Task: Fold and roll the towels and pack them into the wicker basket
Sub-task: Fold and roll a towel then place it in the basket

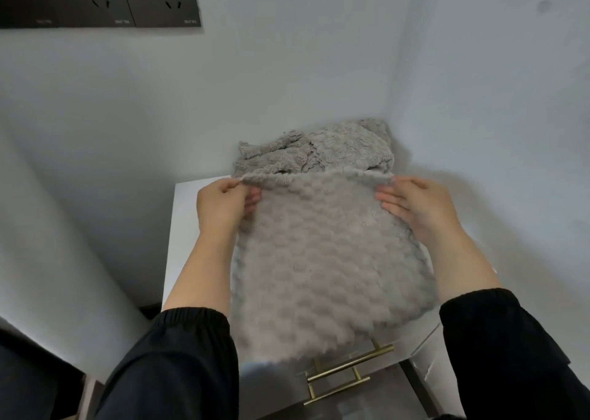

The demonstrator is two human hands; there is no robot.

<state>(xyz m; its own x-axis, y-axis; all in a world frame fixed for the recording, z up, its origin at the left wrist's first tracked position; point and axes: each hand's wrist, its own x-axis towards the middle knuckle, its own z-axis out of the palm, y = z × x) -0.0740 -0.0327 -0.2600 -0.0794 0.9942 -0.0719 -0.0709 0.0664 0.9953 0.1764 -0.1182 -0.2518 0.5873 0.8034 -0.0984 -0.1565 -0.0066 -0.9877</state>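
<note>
Towel (325,260) held up by both far corners, over white cabinet top (183,208).
L hand (220,205) & R hand (421,205) each pinch a corner, thumb vs fingers; towel pile (319,151) sits at far edge.

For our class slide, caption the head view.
Left hand and right hand hold a grey towel by its far corners above a white cabinet; crumpled towels behind.

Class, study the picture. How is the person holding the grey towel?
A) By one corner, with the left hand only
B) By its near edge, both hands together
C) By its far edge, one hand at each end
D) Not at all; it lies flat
C: the left hand and the right hand each pinch one end of the towel at its far edge.
</note>
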